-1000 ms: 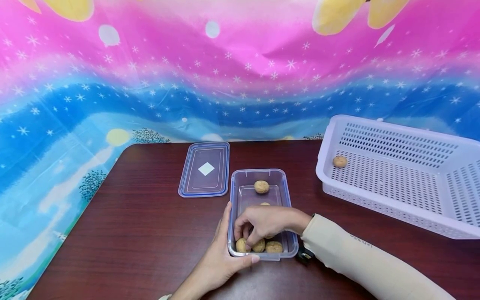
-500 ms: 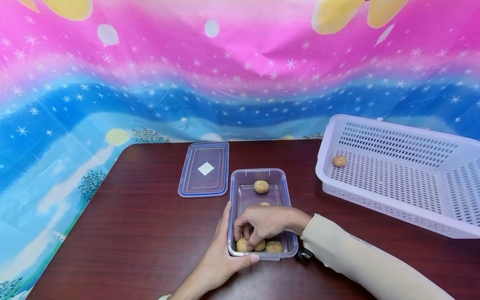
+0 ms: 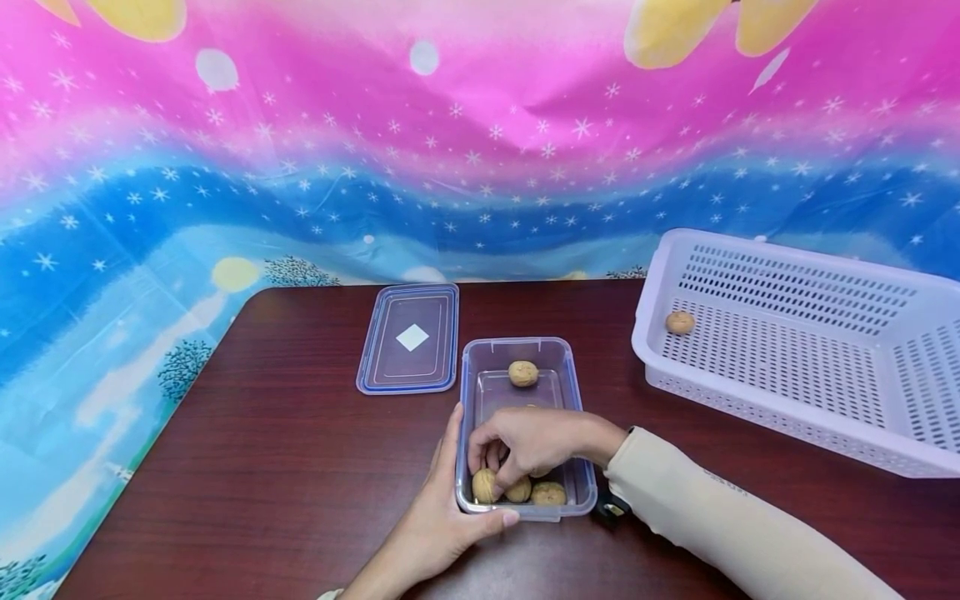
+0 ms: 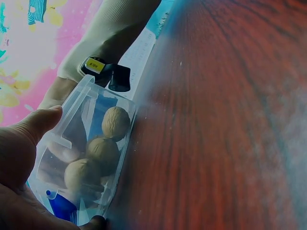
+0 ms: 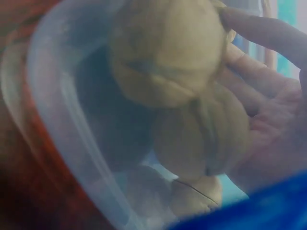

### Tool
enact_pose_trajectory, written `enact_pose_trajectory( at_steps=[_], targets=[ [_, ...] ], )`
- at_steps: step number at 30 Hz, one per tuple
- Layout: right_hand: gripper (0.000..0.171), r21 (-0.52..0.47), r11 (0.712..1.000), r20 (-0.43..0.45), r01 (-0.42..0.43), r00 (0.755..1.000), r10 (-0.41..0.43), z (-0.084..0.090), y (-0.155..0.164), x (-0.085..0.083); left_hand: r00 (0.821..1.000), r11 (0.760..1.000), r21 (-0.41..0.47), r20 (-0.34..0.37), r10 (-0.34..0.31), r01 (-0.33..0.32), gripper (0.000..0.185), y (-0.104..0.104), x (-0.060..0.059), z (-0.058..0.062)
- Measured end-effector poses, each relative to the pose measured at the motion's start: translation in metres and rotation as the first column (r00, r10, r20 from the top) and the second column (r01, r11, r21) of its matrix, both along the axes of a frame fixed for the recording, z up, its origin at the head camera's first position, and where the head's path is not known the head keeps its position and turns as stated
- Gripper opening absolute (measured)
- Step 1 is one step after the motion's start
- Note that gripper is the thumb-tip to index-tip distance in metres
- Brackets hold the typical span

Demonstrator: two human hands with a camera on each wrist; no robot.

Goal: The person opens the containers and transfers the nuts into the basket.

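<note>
A clear plastic food container (image 3: 567, 362) stands on the table with several walnuts inside. My left hand (image 3: 438, 512) rests against its near-left corner, the straight fingers along the side wall and the thumb (image 4: 41, 122) along the front. My right hand (image 3: 532, 442) reaches down into the container and pinches the walnut (image 3: 483, 486) at the near-left corner with thumb and fingers. Beside it, along the near wall, lie a middle walnut (image 3: 518, 490) and a right-hand walnut (image 3: 549, 494). A far walnut (image 3: 522, 373) lies at the back end. Another is mostly hidden under my right hand.
The container's blue-edged lid (image 3: 408, 339) lies flat behind it to the left. A white perforated basket (image 3: 750, 408) at the right holds one walnut (image 3: 680, 322). A patterned cloth (image 3: 450, 167) hangs behind the dark wooden table (image 3: 262, 442).
The walnut under my right fingertips has shifted slightly away from the near wall. My right hand has moved very little; my left hand stays where it was.
</note>
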State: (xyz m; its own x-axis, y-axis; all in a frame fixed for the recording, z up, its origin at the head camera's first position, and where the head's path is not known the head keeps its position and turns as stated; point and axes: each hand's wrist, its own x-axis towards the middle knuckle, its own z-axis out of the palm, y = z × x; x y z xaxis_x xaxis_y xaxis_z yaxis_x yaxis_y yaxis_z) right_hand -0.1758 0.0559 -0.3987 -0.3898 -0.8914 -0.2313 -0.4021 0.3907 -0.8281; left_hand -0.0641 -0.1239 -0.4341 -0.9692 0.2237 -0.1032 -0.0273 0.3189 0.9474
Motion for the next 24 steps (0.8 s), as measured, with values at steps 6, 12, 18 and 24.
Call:
enact_pose_trajectory(
  at_steps=[6, 12, 18, 24],
  targets=[
    [0.019, -0.088, 0.995, 0.027, 0.038, 0.999, -0.036, 0.011, 0.01, -0.01, 1.0, 1.0, 0.022, 0.005, -0.002, 0.002, 0.134, 0.0, 0.0, -0.001],
    [0.022, -0.14, 0.982, 0.052, 0.13, 0.991, -0.124, 0.022, 0.026, -0.016, 1.0, 1.0, 0.016, 0.0, 0.009, -0.009, 0.135, 0.0, 0.0, 0.0],
    [0.027, -0.172, 0.967, 0.041, 0.186, 0.983, -0.181, 0.033, 0.041, -0.022, 1.0, 1.0, 0.02, -0.013, 0.013, -0.013, 0.135, 0.001, 0.0, 0.0],
    [0.029, -0.196, 0.955, 0.012, 0.223, 0.974, -0.225, 0.045, 0.056, -0.028, 1.0, 1.0, 0.016, -0.02, 0.017, -0.016, 0.134, 0.001, 0.0, -0.001]
  ],
)
